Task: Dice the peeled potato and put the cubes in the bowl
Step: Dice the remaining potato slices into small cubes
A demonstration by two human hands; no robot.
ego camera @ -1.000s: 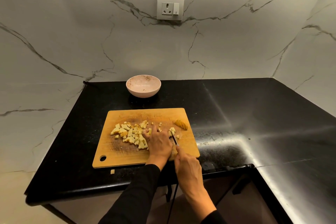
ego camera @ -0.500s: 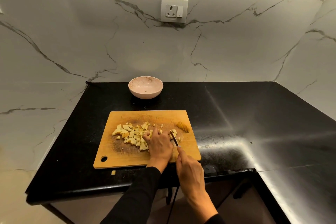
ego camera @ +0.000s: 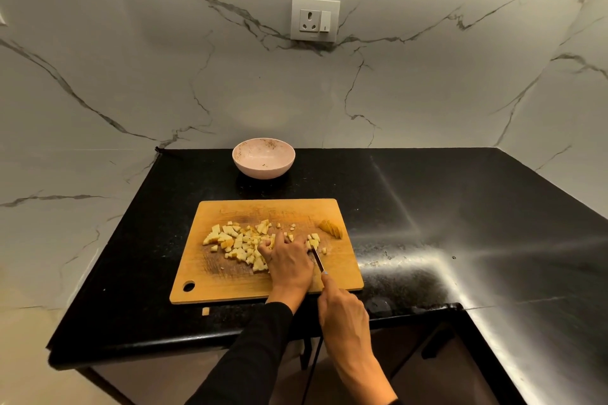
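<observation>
The left hand [ego camera: 287, 260] rests curled on potato cubes [ego camera: 237, 245] piled on the cutting board [ego camera: 230, 283]. The right hand [ego camera: 343, 312] grips the knife [ego camera: 317, 259], blade beside the left fingers. The bowl [ego camera: 263, 158] stands behind the board on the counter [ego camera: 427, 207].

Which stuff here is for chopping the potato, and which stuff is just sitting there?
For the job: potato cubes, uncut potato piece, knife, cutting board, bowl, left hand, right hand.

Just there: wall socket, stray cube on the countertop.
</observation>
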